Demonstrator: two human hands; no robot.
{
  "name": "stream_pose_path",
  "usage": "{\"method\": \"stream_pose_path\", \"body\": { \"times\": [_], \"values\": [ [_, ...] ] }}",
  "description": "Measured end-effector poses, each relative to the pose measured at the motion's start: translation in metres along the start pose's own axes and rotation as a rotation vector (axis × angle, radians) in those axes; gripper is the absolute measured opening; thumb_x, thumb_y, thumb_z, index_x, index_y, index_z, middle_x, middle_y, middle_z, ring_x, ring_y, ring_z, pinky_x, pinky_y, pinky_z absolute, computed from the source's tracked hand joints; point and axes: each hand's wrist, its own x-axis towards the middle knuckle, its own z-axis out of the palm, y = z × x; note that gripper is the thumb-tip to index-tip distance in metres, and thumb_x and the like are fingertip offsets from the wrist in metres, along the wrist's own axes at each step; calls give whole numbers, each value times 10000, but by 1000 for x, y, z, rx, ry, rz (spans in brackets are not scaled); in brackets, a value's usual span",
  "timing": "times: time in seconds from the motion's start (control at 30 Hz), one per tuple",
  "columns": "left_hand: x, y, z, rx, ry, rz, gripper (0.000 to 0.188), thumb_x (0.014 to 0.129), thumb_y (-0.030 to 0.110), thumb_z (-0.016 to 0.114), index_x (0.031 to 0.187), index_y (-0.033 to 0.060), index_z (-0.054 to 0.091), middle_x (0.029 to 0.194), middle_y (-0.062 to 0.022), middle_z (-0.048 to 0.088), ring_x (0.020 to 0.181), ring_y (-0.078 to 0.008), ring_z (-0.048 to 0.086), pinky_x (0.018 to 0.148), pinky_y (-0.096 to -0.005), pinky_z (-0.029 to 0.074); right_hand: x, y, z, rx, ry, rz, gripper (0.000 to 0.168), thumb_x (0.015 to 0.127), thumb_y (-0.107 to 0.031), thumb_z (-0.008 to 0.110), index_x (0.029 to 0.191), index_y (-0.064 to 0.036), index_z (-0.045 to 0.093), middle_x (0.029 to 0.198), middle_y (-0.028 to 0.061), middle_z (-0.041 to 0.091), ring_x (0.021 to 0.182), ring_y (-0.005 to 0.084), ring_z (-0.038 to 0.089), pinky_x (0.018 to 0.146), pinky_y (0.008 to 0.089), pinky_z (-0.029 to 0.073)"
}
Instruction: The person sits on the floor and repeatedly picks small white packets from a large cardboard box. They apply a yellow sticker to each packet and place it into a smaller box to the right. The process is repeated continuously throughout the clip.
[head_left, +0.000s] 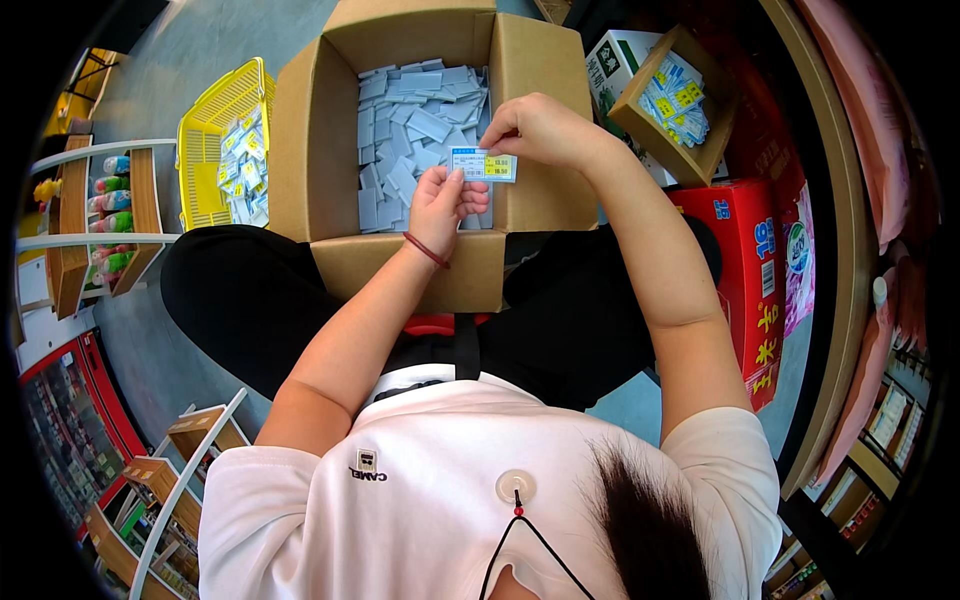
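Observation:
My left hand (439, 206) grips the lower left edge of a price tag (469, 166), a small blue, white and yellow printed card, with the thumb on its face. The thumb and forefinger of my right hand (536, 131) pinch the tag's top edge towards its right. Whether a plastic holder surrounds the card cannot be made out. Both hands are above an open cardboard box (405, 266), its flaps folded outward. Inside lie many pale blue-grey plastic tag holders (424, 116), heaped loosely, most without a printed card.
Left of the box, a yellow plastic basket (201, 176) holds printed tags. On the right, a wooden tray (720, 139) with more tags rests tilted on a white carton (611, 60). Below it stands a red carton (731, 262). Shelving (71, 225) and a long shelf edge (840, 300) flank me.

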Motion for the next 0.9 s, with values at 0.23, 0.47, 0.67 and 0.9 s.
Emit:
{"method": "stream_pose_path", "body": {
  "times": [0.23, 0.47, 0.67, 0.9],
  "values": [
    [0, 1, 0, -28, 5, -14, 139, 936, 170, 448, 955, 32, 439, 861, -149, 613, 718, -186, 608, 685, -299, 514, 1, 2, 3, -31, 31, -54, 122, 706, -63, 687, 828, -51, 691, 799, 91, 644, 735, 229, 628, 666, 299, 506],
    [0, 2, 0, -51, -3, -10, 126, 938, 162, 440, 947, 36, 438, 862, -154, 616, 731, -192, 614, 691, -302, 518, 0, -1, 2, -52, 43, -86, 125, 716, -65, 684, 841, -54, 693, 803, 85, 637, 739, 226, 623, 672, 298, 505],
    [-1, 3, 0, -92, 16, -14, 116, 938, 156, 438, 943, 41, 439, 862, -151, 620, 736, -191, 619, 700, -303, 522, 2, 3, 7, -43, 43, -105, 154, 742, -62, 662, 894, -58, 687, 837, 78, 626, 786, 222, 605, 696, 296, 489],
    [1, 8, 3, -115, 116, -70, 123, 926, 142, 461, 944, 22, 441, 893, -158, 609, 777, -208, 621, 731, -320, 530, 3, 10, 12, 128, 73, 19, 231, 817, -101, 611, 1029, -10, 623, 908, 103, 610, 817, 182, 583, 727, 273, 468]
  ]
}}
